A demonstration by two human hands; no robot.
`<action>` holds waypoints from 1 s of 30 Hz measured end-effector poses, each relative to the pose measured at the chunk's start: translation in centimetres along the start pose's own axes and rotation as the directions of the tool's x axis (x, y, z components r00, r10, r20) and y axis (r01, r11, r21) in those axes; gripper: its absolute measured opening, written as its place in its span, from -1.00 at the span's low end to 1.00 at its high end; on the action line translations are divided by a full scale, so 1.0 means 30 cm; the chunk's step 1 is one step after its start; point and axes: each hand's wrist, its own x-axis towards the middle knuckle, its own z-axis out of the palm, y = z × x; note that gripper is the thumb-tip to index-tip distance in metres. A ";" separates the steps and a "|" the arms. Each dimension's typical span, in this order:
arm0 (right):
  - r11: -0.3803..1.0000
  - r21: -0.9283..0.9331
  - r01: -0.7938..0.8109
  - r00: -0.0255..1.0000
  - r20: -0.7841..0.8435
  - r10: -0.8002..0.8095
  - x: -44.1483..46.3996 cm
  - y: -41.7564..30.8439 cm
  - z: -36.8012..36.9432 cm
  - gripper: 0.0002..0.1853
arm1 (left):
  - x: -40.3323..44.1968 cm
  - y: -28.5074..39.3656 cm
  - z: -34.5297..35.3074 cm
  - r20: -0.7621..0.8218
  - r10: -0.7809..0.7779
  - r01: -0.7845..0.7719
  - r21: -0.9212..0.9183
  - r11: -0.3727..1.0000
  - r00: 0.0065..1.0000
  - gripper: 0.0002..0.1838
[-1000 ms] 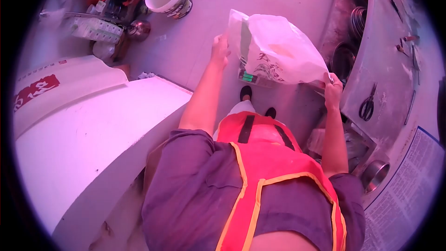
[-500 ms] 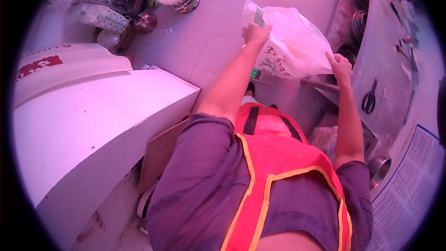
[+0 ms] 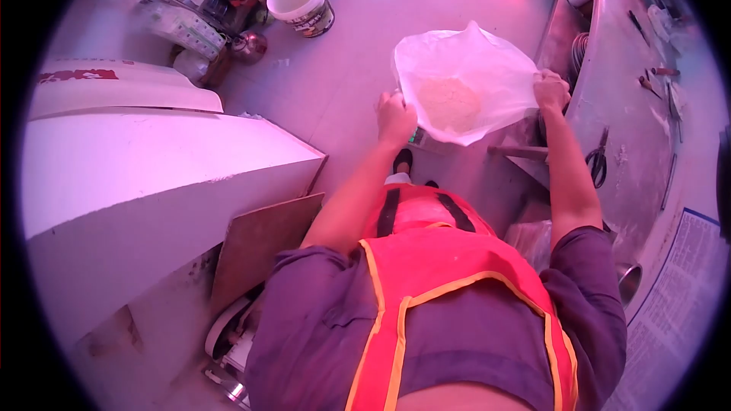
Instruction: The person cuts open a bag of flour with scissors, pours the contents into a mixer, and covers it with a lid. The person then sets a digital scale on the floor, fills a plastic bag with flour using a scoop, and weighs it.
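Observation:
A large white sack (image 3: 502,68) hangs in front of me with its mouth spread wide. Inside it lies pale powder, perhaps flour (image 3: 449,104); the kind is not certain. My left hand (image 3: 396,118) is closed on the near left side of the rim. On the right side, my right hand (image 3: 551,91) grips the rim in a fist. Below the sack, partly hidden, a scale with a green lit display (image 3: 416,135) shows beside my left hand.
A white bucket (image 3: 298,1) stands on the floor ahead. To the left is a white counter (image 3: 167,152) with another sack (image 3: 129,87) on it. At right, a metal worktop (image 3: 628,152) carries scissors (image 3: 599,160) and other tools. A brown board (image 3: 263,243) leans below the left counter.
The sack's mouth has tilted toward me and opened, so the powder inside now shows. My left hand has come lower and closer; both hands still hold the rim.

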 end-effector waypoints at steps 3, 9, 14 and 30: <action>0.927 -0.010 0.375 0.870 -0.341 -0.356 -0.150 -0.129 -0.096 -0.71 | -0.105 -0.018 0.022 -0.098 0.015 -0.022 -0.078 0.997 0.995 -0.80; 0.677 0.058 0.733 0.679 -0.103 -0.727 -0.467 -0.145 -0.173 -0.65 | -0.093 -0.024 0.047 -0.102 0.154 -0.137 0.161 0.977 0.983 -0.79; 0.866 0.273 0.418 0.908 -0.153 -0.390 -0.689 0.000 -0.219 -0.62 | -0.011 -0.076 0.052 0.055 0.079 -0.063 -0.257 0.964 0.995 -0.74; 0.515 0.101 -0.852 0.516 0.334 0.789 -2.171 0.199 -0.109 -0.61 | -0.204 -0.806 0.043 0.762 -0.317 0.446 0.041 0.894 0.565 -0.49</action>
